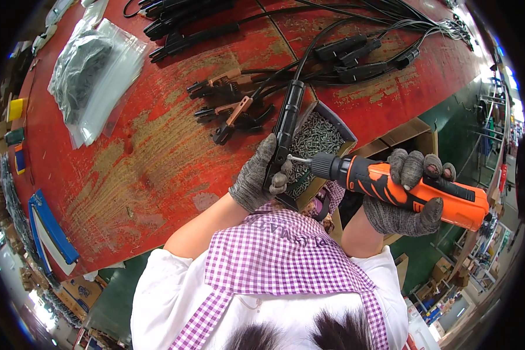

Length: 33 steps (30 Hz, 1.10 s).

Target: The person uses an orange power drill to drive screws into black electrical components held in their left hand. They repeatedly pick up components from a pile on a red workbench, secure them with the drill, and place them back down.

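Note:
My left hand (pixel 254 178), in a grey work glove, is closed around the lower end of a black welding electrode holder (pixel 289 109). A cable runs out of the holder's far end and away across the table. In my right hand (pixel 394 218), also gloved, lies an orange and black electric screwdriver (pixel 367 175), fingers wrapped round its body. Its bit (pixel 299 158) points left and meets the side of the electrode holder beside my left fingertips. Whether a screw sits at the tip is too small to tell. An open box (pixel 351 144) of small screws (pixel 318 137) stands right behind the bit.
On the worn red table (pixel 151 198) lie copper-coloured clamps (pixel 234 119), black electrode holders (pixel 186 39) and black cabled parts (pixel 356 58). Clear plastic bags (pixel 102 81) rest at far left, and a blue-edged item (pixel 52 227) near the left edge. A cardboard box (pixel 399 137) sits at right.

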{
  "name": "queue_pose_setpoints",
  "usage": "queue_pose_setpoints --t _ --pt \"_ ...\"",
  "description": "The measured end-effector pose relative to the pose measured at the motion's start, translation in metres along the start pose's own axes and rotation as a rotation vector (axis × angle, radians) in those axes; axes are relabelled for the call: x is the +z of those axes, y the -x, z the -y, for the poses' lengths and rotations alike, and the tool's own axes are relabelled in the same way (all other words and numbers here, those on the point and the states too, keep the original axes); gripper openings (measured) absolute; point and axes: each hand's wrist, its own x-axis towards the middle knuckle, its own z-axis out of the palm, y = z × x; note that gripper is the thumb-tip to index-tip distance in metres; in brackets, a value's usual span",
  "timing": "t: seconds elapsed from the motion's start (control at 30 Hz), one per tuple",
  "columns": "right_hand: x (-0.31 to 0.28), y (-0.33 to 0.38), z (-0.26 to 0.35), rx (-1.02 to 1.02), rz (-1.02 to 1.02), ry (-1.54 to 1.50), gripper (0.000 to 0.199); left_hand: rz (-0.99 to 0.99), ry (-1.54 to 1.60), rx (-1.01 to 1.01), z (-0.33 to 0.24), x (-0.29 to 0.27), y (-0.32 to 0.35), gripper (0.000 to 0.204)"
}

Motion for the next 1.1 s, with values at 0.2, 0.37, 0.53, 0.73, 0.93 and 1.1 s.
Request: queue_pose_setpoints --t 0.2,0.37,0.53,0.73,0.93,1.1 --pt "0.003 0.006 -0.014 0.06 -0.021 -0.045 0.039 -0.004 0.029 -0.009 -0.001 0.005 0.004 0.032" --pt "0.005 0.008 -0.02 0.074 -0.074 -0.033 0.04 -0.005 0.003 -0.003 -0.002 0.006 0.004 0.031" --pt "0.001 0.01 -0.022 0.048 -0.08 0.001 0.041 -0.042 -0.045 0.024 0.0 0.008 0.004 0.027" --pt "0.013 -0.001 -0.023 0.027 0.202 0.094 0.04 -0.139 -0.101 0.078 0.004 0.018 0.004 0.025" --pt "0.017 -0.013 -0.03 0.013 0.496 -0.039 0.035 -0.168 -0.179 0.094 0.004 0.019 0.001 0.024" --pt "0.019 -0.004 -0.024 0.178 -0.084 0.121 0.035 -0.206 -0.25 0.157 0.006 0.023 0.002 0.03"
